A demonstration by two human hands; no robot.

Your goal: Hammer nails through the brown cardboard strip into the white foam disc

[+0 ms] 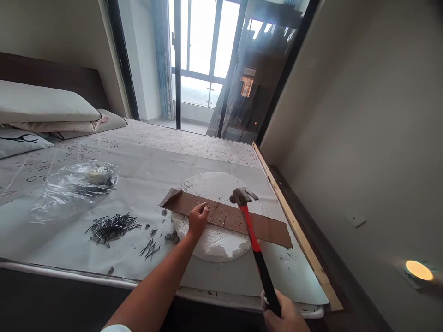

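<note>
My right hand (285, 313) is wrapped round the black lower grip of a claw hammer (254, 244) with a red neck. The hammer's steel head is raised over a brown strip of board (266, 227), claw turned to the right. Many small holes or nail heads dot the strip's middle, and a nail (224, 220) stands up from it. My left hand (198, 220) rests on the strip, thumb and fingers pinched together; what they hold, if anything, is too small to make out. Beneath the strip lies a round white foam slab (221, 246).
A pile of nails (112, 227) and a few loose nails (150, 248) lie left of my left arm. Behind them is a clear plastic bag (78, 189) with contents. Grey crumbs dot the sheet-covered mattress (145, 170). A wooden rail (294, 226) borders the right side.
</note>
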